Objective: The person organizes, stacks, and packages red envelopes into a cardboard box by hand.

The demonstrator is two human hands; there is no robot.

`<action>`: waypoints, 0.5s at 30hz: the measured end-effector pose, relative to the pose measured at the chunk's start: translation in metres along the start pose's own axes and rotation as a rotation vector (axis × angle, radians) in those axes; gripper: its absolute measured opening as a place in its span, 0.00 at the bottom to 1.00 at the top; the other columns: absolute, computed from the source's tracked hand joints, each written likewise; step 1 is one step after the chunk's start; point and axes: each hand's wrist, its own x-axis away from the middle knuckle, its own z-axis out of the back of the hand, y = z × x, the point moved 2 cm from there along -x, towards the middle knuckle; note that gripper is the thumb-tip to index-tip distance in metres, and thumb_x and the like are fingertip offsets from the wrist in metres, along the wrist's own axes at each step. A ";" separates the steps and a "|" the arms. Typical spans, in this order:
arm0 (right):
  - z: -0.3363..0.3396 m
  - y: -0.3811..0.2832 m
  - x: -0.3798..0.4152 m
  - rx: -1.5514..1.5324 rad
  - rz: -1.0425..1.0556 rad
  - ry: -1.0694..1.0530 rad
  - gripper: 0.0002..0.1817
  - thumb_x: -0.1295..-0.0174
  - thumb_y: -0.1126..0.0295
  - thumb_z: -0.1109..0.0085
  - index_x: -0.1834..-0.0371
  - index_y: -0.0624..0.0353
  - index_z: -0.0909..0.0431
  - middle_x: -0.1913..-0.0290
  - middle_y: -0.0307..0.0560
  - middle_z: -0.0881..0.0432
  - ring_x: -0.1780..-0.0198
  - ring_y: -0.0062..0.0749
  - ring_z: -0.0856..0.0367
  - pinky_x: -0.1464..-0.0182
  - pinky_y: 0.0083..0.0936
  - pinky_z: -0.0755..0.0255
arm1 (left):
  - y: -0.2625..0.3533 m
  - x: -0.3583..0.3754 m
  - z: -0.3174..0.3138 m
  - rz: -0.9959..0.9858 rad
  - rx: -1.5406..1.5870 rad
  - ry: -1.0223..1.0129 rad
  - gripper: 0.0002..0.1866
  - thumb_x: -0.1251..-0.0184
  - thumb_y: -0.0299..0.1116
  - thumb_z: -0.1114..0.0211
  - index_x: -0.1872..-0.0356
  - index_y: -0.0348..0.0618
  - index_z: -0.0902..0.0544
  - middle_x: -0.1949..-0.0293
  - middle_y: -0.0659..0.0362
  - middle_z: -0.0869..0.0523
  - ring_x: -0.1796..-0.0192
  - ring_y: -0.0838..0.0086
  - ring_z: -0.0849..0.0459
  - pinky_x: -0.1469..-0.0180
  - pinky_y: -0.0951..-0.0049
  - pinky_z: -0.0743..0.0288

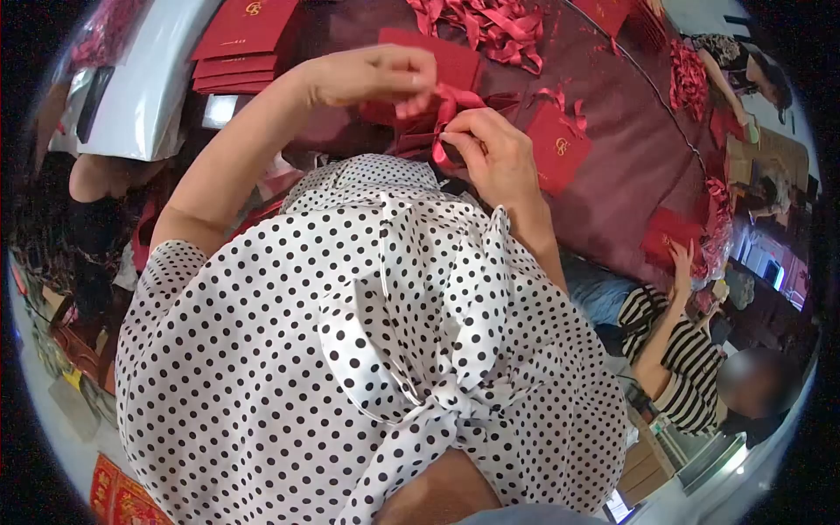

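Between my two hands is a red ribbon [447,107] on a dark red bag [416,138] near the table's front edge. My right hand [500,153] pinches part of the ribbon between thumb and fingers. Just left of the ribbon, my left hand [374,77] is raised with its fingers curled together; whether it holds a ribbon end is too unclear to make out. Behind my hands lies a flat red bag [442,63]. Another red bag [556,147] with a gold emblem and a ribbon lies right of my right hand.
Stacked red bags [241,52] lie at the back left of the cloth-covered table [612,188]. Loose red ribbons [490,31] are heaped at the back. A person in stripes [691,372] touches a red bag [669,234] at the right; other people sit farther off.
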 end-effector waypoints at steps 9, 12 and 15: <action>0.034 -0.010 -0.008 0.153 0.284 0.197 0.20 0.54 0.57 0.30 0.78 0.61 0.30 0.77 0.44 0.29 0.74 0.36 0.30 0.71 0.27 0.36 | 0.014 0.017 0.015 -0.228 0.243 0.346 0.10 0.29 0.41 0.49 0.62 0.46 0.29 0.81 0.70 0.37 0.80 0.86 0.39 0.80 0.85 0.45; 0.036 0.023 -0.014 -0.244 0.073 0.334 0.12 0.47 0.68 0.39 0.80 0.58 0.33 0.80 0.35 0.36 0.79 0.20 0.37 0.75 0.17 0.42 | 0.024 0.002 0.002 -0.307 0.402 0.399 0.11 0.29 0.39 0.48 0.53 0.44 0.29 0.67 0.61 0.23 0.66 0.79 0.24 0.66 0.81 0.29; 0.040 0.056 -0.024 -1.467 -0.138 0.127 0.16 0.32 0.59 0.61 0.73 0.57 0.33 0.73 0.38 0.30 0.68 0.24 0.33 0.64 0.21 0.37 | 0.080 -0.014 -0.054 -0.491 0.734 0.274 0.04 0.34 0.31 0.42 0.61 0.45 0.22 0.51 0.56 0.25 0.50 0.71 0.28 0.45 0.72 0.35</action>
